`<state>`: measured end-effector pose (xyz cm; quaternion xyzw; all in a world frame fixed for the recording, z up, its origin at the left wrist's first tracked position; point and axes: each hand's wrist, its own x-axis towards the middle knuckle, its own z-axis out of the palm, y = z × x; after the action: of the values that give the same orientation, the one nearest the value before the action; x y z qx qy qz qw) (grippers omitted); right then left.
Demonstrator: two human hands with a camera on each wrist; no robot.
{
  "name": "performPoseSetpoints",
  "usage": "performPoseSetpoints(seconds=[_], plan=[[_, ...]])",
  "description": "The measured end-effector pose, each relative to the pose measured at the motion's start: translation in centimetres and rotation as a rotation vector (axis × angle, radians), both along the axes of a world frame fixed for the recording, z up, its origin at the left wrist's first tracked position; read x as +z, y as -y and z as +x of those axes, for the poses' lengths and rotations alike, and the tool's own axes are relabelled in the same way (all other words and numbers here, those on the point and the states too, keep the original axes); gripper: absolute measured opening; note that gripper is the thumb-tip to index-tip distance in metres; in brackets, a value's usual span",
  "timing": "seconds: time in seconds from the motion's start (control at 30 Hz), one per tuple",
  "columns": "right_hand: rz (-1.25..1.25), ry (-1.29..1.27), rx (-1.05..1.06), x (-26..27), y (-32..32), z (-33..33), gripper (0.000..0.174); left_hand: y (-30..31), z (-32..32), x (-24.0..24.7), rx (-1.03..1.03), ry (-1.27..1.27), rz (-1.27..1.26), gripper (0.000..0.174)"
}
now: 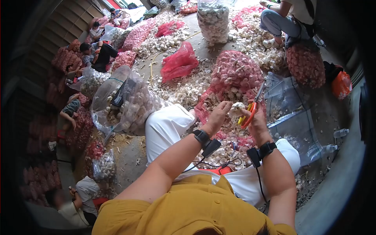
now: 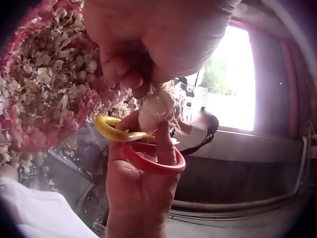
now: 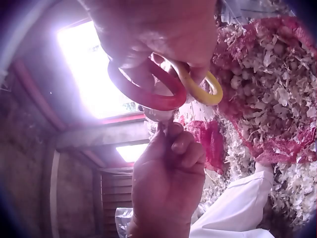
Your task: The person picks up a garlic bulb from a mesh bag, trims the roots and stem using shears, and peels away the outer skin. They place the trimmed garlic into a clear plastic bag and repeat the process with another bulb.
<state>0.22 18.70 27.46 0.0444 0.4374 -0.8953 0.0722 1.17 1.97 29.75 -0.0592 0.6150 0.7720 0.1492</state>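
Observation:
My right hand [image 1: 256, 121] holds a pair of scissors [image 1: 249, 118] with one red and one yellow handle loop, the blades pointing up and away. Its thumb and fingers also grip a whitish garlic bulb [image 1: 237, 106]. From the other side my left hand [image 1: 217, 117] meets the bulb, its curled fingers and thumb pinching at the bulb's edge. In the left wrist view the bulb [image 2: 156, 110] sits between both hands, above the red loop [image 2: 154, 158]. Right behind the hands stands an opened red mesh sack [image 1: 237, 72] of garlic bulbs.
A clear plastic bag [image 1: 127, 103] of garlic stands beside the left knee, and a full bag [image 1: 213, 23] farther back. Plastic sheeting [image 1: 295, 125] lies at the right. Garlic skins [image 1: 178, 92] litter the floor. Other people sit among sacks at the left and upper right.

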Motion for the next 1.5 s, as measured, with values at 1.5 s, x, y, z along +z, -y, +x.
performPoseSetpoints(seconds=[1.5], plan=[[0.255,-0.071,0.104,2.2,0.0,0.8,0.044,-0.9,-0.9,0.8,-0.075,-0.373,-0.516,0.014]])
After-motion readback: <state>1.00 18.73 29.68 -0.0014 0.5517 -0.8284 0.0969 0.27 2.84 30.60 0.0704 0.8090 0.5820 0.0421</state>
